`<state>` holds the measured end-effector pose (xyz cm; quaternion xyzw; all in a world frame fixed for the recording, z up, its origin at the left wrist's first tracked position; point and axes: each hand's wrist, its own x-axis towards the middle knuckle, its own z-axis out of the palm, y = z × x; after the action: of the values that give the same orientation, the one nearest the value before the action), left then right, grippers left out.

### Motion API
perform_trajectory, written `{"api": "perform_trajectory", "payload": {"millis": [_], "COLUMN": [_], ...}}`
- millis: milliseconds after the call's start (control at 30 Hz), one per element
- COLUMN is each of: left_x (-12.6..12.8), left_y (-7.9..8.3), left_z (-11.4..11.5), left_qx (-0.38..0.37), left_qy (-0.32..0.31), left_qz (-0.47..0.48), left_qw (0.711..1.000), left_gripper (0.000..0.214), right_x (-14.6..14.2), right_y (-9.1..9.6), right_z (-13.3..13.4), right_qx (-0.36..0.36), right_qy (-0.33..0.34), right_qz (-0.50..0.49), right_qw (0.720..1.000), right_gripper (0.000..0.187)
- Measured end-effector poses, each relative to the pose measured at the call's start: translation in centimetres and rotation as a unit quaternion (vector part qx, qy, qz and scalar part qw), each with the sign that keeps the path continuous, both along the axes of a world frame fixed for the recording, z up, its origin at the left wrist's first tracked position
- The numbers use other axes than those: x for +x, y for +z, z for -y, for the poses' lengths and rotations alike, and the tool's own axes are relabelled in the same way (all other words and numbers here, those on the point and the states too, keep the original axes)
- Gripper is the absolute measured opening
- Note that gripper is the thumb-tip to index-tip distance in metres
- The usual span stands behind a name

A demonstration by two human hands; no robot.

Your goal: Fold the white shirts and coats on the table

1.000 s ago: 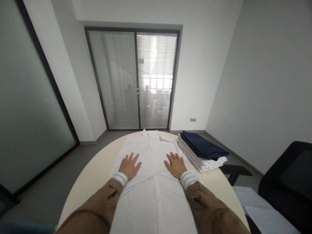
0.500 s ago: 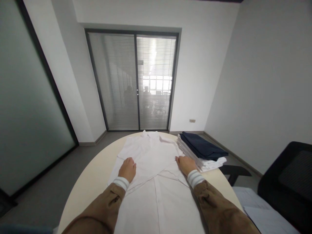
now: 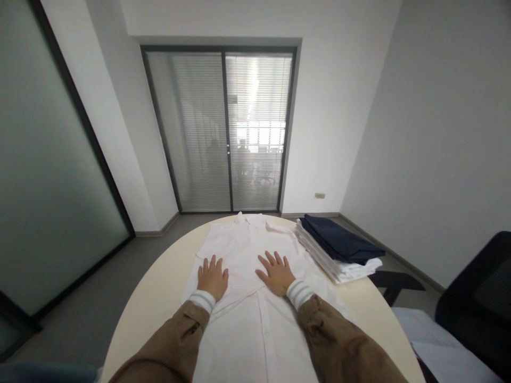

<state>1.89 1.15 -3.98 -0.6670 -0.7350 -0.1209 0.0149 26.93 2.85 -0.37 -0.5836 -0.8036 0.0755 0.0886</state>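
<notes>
A white shirt (image 3: 243,324) lies spread on the round table, its collar toward the far edge and its button strip running toward me. The sleeves are laid across its upper part. My left hand (image 3: 213,279) rests flat on the left side of the shirt, fingers spread. My right hand (image 3: 276,274) lies flat on the fabric right of the middle, fingers apart. Neither hand grips the cloth.
On the table's right side is a stack of white folded clothes (image 3: 347,271) with a dark navy garment (image 3: 339,239) on top. The pale round table (image 3: 147,303) curves around. A black chair (image 3: 475,298) stands at the right, with white sheets (image 3: 431,335) near it.
Both hands have opened from closed grips on the shirt to flat palms. My right hand has moved left, toward the middle of the shirt. The view has shifted slightly.
</notes>
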Motion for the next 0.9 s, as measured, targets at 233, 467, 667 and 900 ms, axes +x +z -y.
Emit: {"api": "perform_trajectory", "payload": {"millis": [233, 467, 667, 900], "left_x": [-3.2, -7.2, -9.2, -8.2], "left_y": [0.7, 2.1, 3.1, 4.8], "left_z": [-1.6, -4.3, -6.6, -6.9], "left_qx": [-0.044, 0.003, -0.026, -0.011], "left_qy": [0.08, 0.083, 0.101, 0.016], "left_qz": [0.012, 0.082, 0.155, 0.213], "left_qw": [0.996, 0.993, 0.982, 0.977], "left_gripper": [0.064, 0.054, 0.039, 0.025], "right_x": [-0.1, -0.2, -4.3, -7.2], "right_y": [-1.7, -0.8, 1.7, -0.2], "right_z": [0.0, 0.0, 0.9, 2.9], "right_qx": [-0.006, -0.021, 0.031, -0.005], "right_qy": [0.011, 0.007, 0.077, 0.191], "right_qz": [-0.005, 0.001, -0.015, -0.067], "right_qw": [1.0, 1.0, 0.996, 0.979], "right_gripper": [0.069, 0.068, 0.053, 0.068]}}
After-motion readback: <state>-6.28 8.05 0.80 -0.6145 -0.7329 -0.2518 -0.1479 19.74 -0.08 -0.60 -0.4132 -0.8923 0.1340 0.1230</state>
